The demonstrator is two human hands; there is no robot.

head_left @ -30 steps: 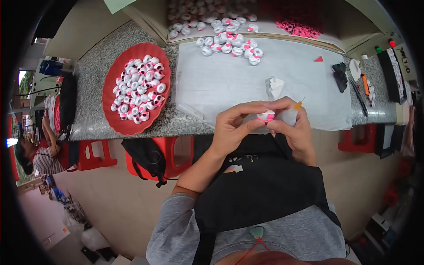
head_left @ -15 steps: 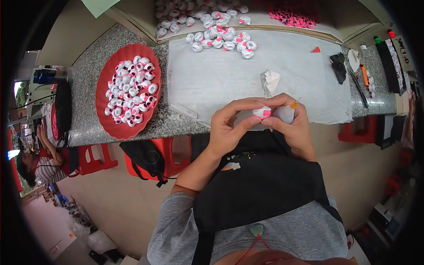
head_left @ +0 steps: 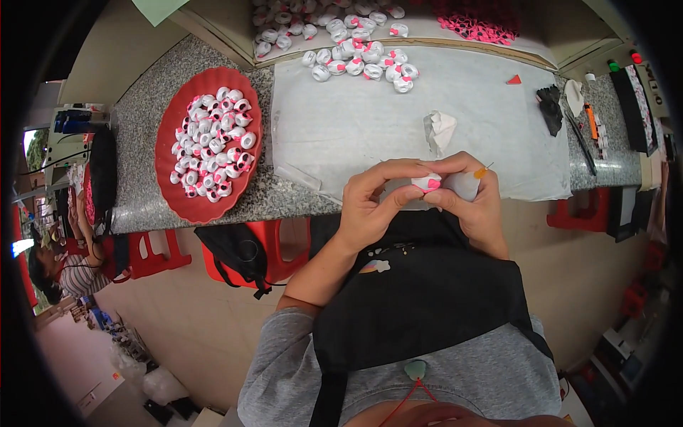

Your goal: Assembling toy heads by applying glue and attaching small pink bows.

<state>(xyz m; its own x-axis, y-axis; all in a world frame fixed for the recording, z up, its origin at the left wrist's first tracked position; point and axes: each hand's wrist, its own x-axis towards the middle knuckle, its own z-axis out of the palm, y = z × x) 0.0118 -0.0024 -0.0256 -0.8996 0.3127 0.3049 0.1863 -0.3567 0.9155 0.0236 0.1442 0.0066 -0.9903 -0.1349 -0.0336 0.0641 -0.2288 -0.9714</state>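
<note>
Between the fingertips of both hands is a small rounded white piece with pink parts point(head_left: 427, 183). My left hand point(head_left: 366, 206) pinches it from the left, with thumb below and fingers above. My right hand point(head_left: 478, 217) pinches its other side. Tucked in the right palm is a translucent squeeze bottle point(head_left: 466, 187) with an orange needle tip pointing up and right. A crumpled white tissue point(head_left: 442, 130) lies on the white sheet point(head_left: 341, 114) just beyond the hands. Several similar white-and-pink pieces point(head_left: 373, 71) are piled at the sheet's far edge.
A red scalloped tray point(head_left: 171, 142) with many white-and-pink pieces stands to the left on the speckled counter point(head_left: 142, 99). Pink parts point(head_left: 477, 25) lie on the far shelf. At right are a black crumpled cloth point(head_left: 549, 110), black tweezers point(head_left: 582, 146) and an orange tool point(head_left: 590, 121). Another person point(head_left: 78, 274) sits far left.
The white-and-pink piece has turned slightly between the fingertips. Both hands keep their grip in nearly the same place, and the view has shifted a little.
</note>
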